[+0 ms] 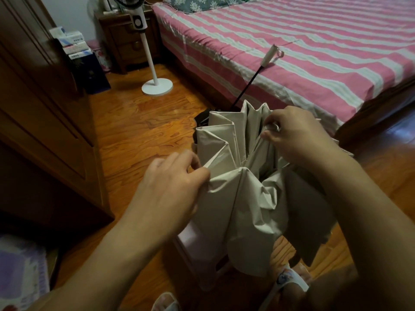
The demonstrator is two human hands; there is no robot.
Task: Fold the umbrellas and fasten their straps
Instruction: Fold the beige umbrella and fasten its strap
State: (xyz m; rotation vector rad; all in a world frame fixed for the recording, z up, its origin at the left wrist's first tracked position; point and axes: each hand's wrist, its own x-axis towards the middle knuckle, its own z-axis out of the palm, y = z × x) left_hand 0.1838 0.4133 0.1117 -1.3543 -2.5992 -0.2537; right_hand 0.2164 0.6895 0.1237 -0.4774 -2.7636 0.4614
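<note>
A beige umbrella (pixel 247 198) with a black underside hangs half collapsed in front of me, its canopy bunched in loose pleats. Its black shaft runs up and away to a white handle (pixel 269 55) with a pink loop that rests against the bed. My left hand (pixel 173 182) pinches a fold of canopy fabric at the left side. My right hand (pixel 292 133) pinches a rib tip and fabric edge at the upper right of the canopy. No strap is visible.
A bed with a pink and white striped sheet (pixel 292 41) fills the right. A white standing fan (pixel 155 81) is on the wooden floor (pixel 134 126) behind the umbrella. A dark wooden wardrobe (pixel 33 108) lines the left. My slippered feet (pixel 289 281) are below the canopy.
</note>
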